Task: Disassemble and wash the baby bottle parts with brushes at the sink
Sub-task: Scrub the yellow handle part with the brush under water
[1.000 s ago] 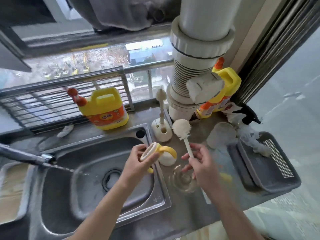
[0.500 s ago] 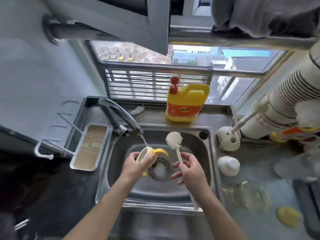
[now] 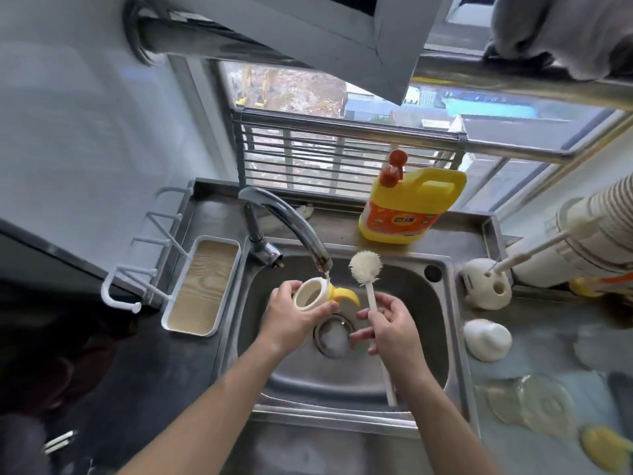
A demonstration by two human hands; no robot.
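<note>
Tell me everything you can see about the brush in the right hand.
The brush has a round head of cream bristles on a long, thin white handle that looks like plastic. The right hand grips the handle at mid-length, head tilted up and away, over the sink. The head touches nothing; the faucet is beside it.

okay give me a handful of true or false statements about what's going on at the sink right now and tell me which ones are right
1. The left hand holds the cream collar with yellow handles under the faucet. True.
2. The right hand is empty. False: it grips the white bottle brush by its handle, bristles up.
3. The brush head is pushed inside the collar. False: it stands apart, to the right of it.
4. A yellow detergent jug stands on the ledge behind the sink. True.
5. The white dome cap lies in the basin. False: it sits on the counter, right of the sink.
</note>
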